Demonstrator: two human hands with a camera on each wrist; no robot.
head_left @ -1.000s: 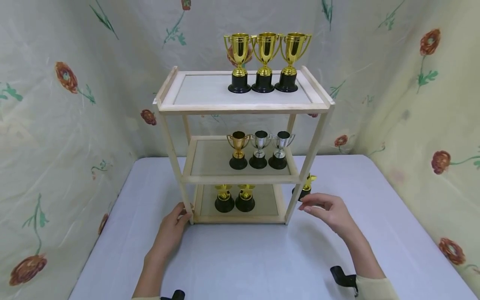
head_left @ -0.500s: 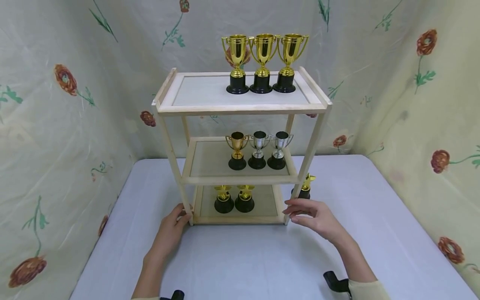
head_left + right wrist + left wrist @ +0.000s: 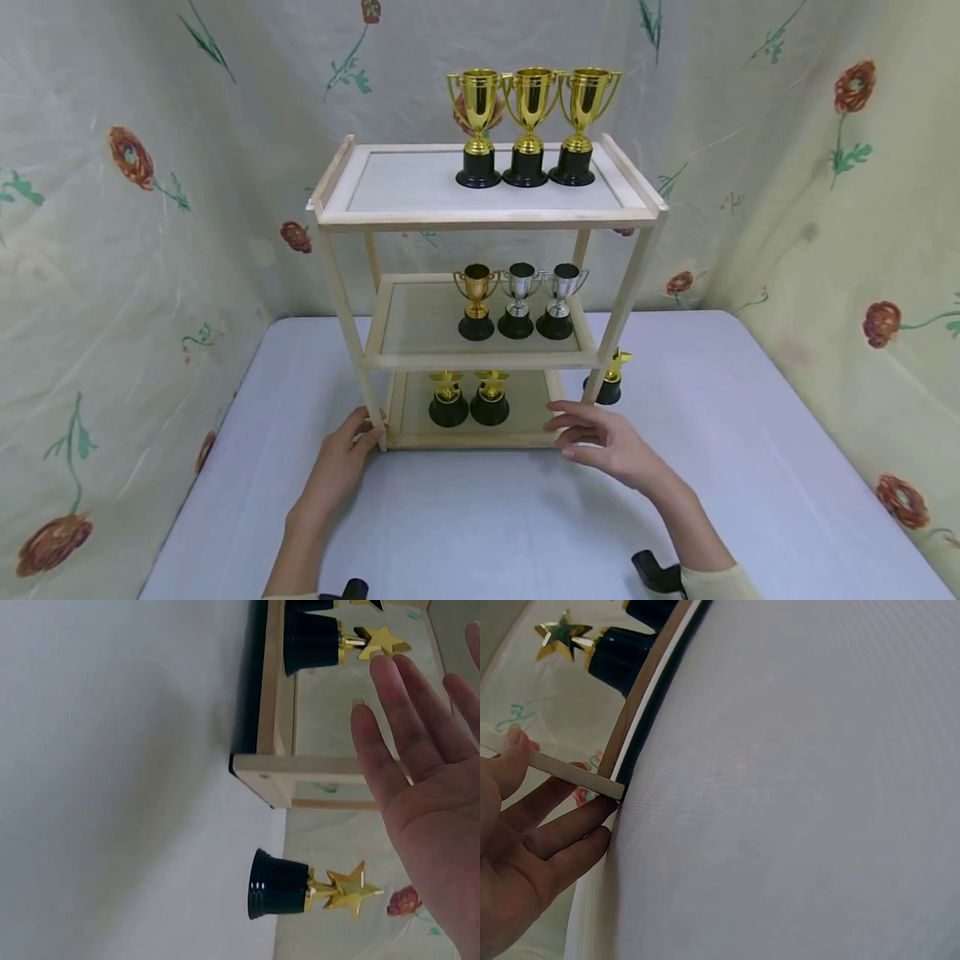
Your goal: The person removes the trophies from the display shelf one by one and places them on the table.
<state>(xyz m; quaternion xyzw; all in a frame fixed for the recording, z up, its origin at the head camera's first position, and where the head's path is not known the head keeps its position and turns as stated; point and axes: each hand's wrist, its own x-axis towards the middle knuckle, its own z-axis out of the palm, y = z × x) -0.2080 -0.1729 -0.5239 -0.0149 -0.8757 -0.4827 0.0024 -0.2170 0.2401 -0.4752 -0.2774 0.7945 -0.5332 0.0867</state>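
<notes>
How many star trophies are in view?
3: left star trophy and right star trophy on the bottom shelf, third star trophy on the table right of the rack. The middle shelf may hide more.

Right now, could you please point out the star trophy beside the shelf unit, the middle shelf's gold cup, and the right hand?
Star trophy (image 3: 292, 888): right wrist view, on its base.
Gold cup (image 3: 476, 307): head view, on its stem.
Right hand (image 3: 618, 450): head view, on its back.

Beyond the left hand (image 3: 345, 454), the rack (image 3: 405, 179) and trophies (image 3: 516, 325) show no readable text. Near the right hand (image 3: 609, 450), nothing is legible either.
</notes>
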